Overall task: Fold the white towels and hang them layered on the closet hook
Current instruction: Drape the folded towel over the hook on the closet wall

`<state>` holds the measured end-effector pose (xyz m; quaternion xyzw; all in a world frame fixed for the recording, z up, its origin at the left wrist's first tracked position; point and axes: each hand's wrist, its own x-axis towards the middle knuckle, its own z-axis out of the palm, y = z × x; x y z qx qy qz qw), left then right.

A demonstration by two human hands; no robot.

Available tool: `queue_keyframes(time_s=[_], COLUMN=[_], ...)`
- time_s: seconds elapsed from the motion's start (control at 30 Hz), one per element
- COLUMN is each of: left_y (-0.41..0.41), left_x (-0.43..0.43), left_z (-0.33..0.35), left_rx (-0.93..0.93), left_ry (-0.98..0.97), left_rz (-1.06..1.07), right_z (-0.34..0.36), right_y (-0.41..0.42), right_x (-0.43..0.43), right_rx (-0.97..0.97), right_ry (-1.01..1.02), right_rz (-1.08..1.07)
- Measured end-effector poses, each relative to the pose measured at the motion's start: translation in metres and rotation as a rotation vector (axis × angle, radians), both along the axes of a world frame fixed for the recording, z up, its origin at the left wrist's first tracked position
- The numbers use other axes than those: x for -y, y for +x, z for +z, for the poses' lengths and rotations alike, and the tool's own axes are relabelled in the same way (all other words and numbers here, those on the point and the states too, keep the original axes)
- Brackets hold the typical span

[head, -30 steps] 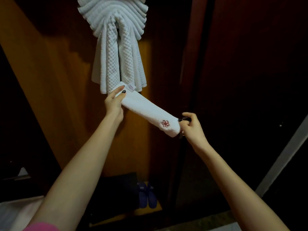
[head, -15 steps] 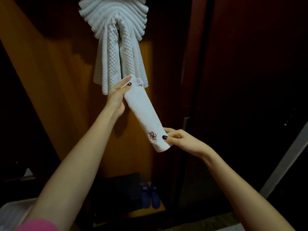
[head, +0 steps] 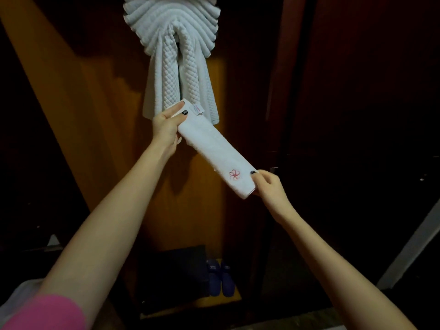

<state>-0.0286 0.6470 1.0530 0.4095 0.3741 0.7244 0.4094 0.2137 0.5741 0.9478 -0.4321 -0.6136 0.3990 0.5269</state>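
A white quilted towel (head: 175,58) hangs high on the wooden closet wall, pleated into a fan at the top with two tails drooping below; the hook itself is hidden. Just under its tails I hold a small white towel (head: 212,148), folded into a narrow strip, slanting down to the right. My left hand (head: 166,126) pinches its upper end beside a sewn label. My right hand (head: 267,184) pinches its lower end, next to a red embroidered emblem.
The orange wooden back panel (head: 100,110) stands behind the towels, and dark closet doors (head: 357,115) fill the right side. On the closet floor sit a dark box (head: 176,275) and a pair of blue slippers (head: 220,277). A pale rail (head: 414,241) slants at the lower right.
The strip swung from near-vertical half a second ago to a shallower slant, its lower end carried rightward by my right hand. My left hand stayed just under the hanging tails.
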Motion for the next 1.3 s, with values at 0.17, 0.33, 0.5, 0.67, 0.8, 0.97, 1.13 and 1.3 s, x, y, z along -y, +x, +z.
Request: queue_keyframes(time_s=[0.17,0.33,0.5,0.67,0.8,0.97,1.13,1.3], left_y=[-0.007,-0.025,-0.041,-0.058,-0.071,-0.099,-0.124,-0.144], left_x=[0.000,-0.003,-0.005,-0.004,-0.012,-0.030,-0.059,-0.096], left_z=[-0.013,-0.010,0.005,0.025,0.057,0.105,0.144,0.181], left_rx=[0.023,-0.052,-0.091,-0.068,-0.028,-0.213,-0.371,-0.383], left_ry=[0.015,0.042,0.060,0.106,0.162,0.203,0.264,0.340], left_rz=[0.118,0.099,0.084,0.169,0.172,0.158,0.181,0.148], right_z=[0.006,0.032,0.062,0.101,0.147,0.198,0.242,0.288], right_y=[-0.004,-0.004,-0.015,-0.021,-0.035,-0.048,-0.055,-0.072], right_x=[-0.003,-0.007,-0.028,-0.052,-0.079,-0.121,-0.169,-0.222], right_rx=[0.035,-0.026,-0.155,0.044,-0.005,-0.039,-0.012,-0.069], right_ry=[0.197,0.135,-0.092,0.095,0.177,0.267,0.363,0.441], right_rz=[-0.139,0.049,0.188,0.122,0.075,0.056,0.138,0.199])
